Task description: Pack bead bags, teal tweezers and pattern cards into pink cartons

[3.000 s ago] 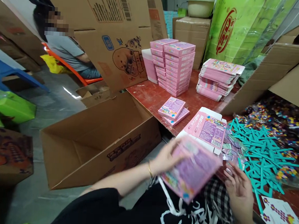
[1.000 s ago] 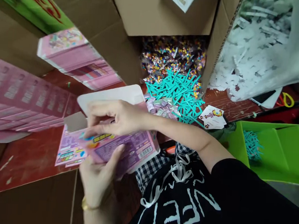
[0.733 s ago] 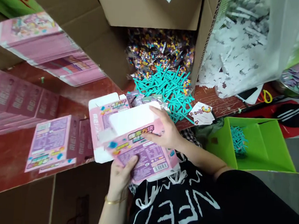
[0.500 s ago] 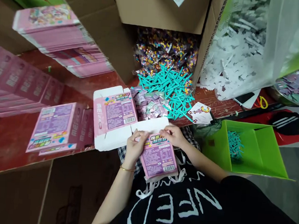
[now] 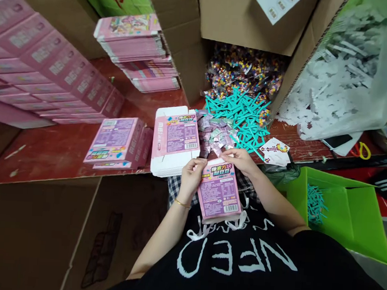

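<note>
The left hand (image 5: 192,174) and right hand (image 5: 241,162) pinch the pink box (image 5: 219,194) at its top, apparently closing it; next needs even pressing.

White scraps (image 5: 331,92) lie near a flat black object (image 5: 340,141).

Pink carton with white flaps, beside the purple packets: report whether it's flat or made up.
Flat: the pink carton shows its side panel level with its printed panel, white flaps spread out.

In the fingers (image 5: 197,162), the carton (image 5: 219,192) is pink printed with purple. Beyond them lie lilac and pale-green sachets (image 5: 218,131) and turquoise sticks (image 5: 243,115). Below them, cloth (image 5: 174,190) shows black-and-white check.
</note>
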Demonstrator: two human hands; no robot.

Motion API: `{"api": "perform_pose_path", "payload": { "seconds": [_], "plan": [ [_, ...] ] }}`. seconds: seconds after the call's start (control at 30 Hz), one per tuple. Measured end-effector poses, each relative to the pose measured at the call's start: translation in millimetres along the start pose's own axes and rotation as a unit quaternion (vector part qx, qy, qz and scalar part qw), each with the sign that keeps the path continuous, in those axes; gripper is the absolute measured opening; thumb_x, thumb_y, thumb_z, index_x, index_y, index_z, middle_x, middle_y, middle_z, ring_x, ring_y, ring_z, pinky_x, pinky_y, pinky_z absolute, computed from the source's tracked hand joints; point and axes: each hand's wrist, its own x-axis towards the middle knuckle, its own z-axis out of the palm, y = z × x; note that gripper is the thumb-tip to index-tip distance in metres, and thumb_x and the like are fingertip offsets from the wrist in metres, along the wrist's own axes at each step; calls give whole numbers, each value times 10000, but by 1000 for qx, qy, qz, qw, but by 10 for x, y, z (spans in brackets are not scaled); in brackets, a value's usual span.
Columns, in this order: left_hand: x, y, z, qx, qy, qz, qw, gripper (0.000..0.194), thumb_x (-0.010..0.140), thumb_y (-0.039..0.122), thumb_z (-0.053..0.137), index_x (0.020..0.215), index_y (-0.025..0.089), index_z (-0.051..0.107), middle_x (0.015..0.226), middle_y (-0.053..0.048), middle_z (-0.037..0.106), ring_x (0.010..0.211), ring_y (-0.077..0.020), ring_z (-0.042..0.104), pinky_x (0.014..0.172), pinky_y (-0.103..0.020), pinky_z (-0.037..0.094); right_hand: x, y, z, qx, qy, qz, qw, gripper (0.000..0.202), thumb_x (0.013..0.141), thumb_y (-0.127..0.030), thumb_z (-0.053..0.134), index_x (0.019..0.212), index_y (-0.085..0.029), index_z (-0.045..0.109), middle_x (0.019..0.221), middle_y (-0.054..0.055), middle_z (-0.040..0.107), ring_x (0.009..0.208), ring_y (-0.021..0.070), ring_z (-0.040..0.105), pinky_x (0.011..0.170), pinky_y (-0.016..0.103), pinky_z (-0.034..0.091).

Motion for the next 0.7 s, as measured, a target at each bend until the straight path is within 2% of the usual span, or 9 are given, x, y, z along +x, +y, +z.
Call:
{"api": "perform_pose_path", "payload": {
  "seconds": [0.1,0.2,0.27,0.33,0.37,0.47,0.57,0.63,0.7],
  "plan": [
    [-91,-73,17,14,6,40,999,265,719,417,753,712,170,660,968,-75,722,934,-195,662,891,-356,496,-54,29,-32,-17,-39,-24,999,269,663,-450,803,736,-196,754,875,55,738,856,217,677,814,376,517],
    [-150,-32,4,24,-25,106,994,280,643,330,833,835,181,695,1106,-93,694,1081,-226,634,998,-418,452,-228,-29,-60,-48,-128,-96,986,264,674,-406,823,866,-233,766,1164,70,691,1146,251,609,1014,423,448],
    [-143,70,-50,8,-14,133,991,232,661,316,827,763,173,675,1018,-81,704,1021,-221,656,967,-420,476,-365,-92,-96,-57,-159,-102,980,575,582,-403,884,1112,-267,707,1339,79,586,1259,271,532,1061,438,416],
    [-104,213,-155,-27,70,168,983,242,715,348,789,702,170,625,955,-57,697,956,-197,667,933,-396,494,-493,-162,-155,-55,-183,-78,978,916,485,-400,929,1315,-289,561,1426,97,497,1274,286,514,1026,441,447],
    [-80,291,-223,-47,121,189,973,263,750,385,757,711,174,605,971,-51,689,953,-189,666,929,-390,496,-550,-201,-195,-58,-192,-65,977,953,483,-399,931,1339,-284,527,1403,103,514,1234,281,544,988,431,475],
    [-39,516,-440,-37,171,266,948,305,793,487,694,841,204,589,1185,-68,635,1135,-221,612,1017,-439,446,-696,-366,-340,-74,-145,-85,983,553,664,-412,842,1153,-239,649,1129,74,673,1024,225,640,878,372,521],
    [-118,661,-558,129,78,380,913,604,596,491,853,1092,268,590,1407,-87,498,1374,-310,407,1149,-535,276,-766,-572,-433,1,-102,-172,980,211,771,-412,754,868,-226,730,864,42,705,781,177,654,703,301,529],
    [-224,684,-538,237,-31,421,875,756,517,461,897,1185,314,576,1377,-72,532,1367,-339,413,1160,-566,244,-708,-660,-395,44,-211,-177,960,251,768,-453,746,756,-203,732,721,33,686,609,144,617,551,257,483],
    [-321,654,-477,294,-178,398,851,676,591,443,861,1201,330,592,1206,-57,649,1198,-313,584,1102,-534,368,-505,-664,-276,21,-353,-128,927,405,745,-572,721,704,-170,726,612,33,658,493,125,569,455,239,425]
  ]
}}
